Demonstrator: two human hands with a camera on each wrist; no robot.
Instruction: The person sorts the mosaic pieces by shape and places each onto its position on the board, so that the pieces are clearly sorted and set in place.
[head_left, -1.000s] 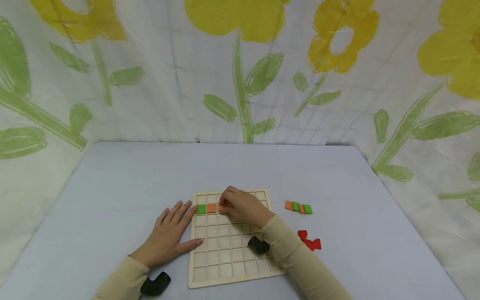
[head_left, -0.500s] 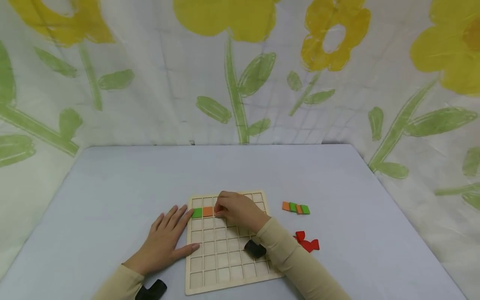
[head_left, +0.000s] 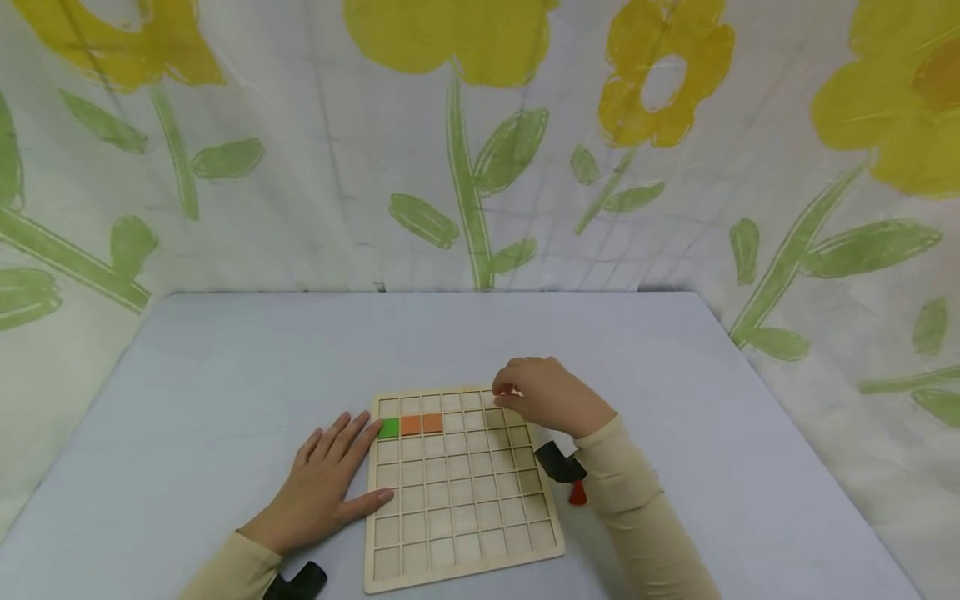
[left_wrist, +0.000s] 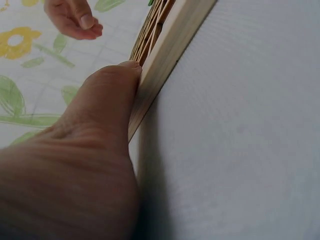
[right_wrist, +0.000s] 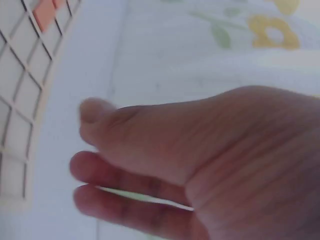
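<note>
My left hand (head_left: pixel 318 483) lies with fingers spread at the left edge of a wooden grid board (head_left: pixel 457 473), its thumb (left_wrist: pixel 107 95) touching the board's side in the left wrist view. A green tile (head_left: pixel 388 428) and two orange tiles (head_left: pixel 411 426) sit side by side in the second row from the back, at the left. My right hand (head_left: pixel 555 396) is over the board's back right corner. Its fingers are loosely bent; in the right wrist view a gap shows between thumb and fingertips, and nothing is held.
A red piece (head_left: pixel 577 492) shows partly beside the right wrist's black camera (head_left: pixel 560 462). The right hand and arm hide the spot where other orange and green tiles lay. A flowered curtain (head_left: pixel 300 208) hangs behind the table (head_left: pixel 247 350).
My right hand has let go of the second orange tile, now flat in its square, and moved right to the board's corner. The left hand stays at the board's edge. The head view has shifted slightly.
</note>
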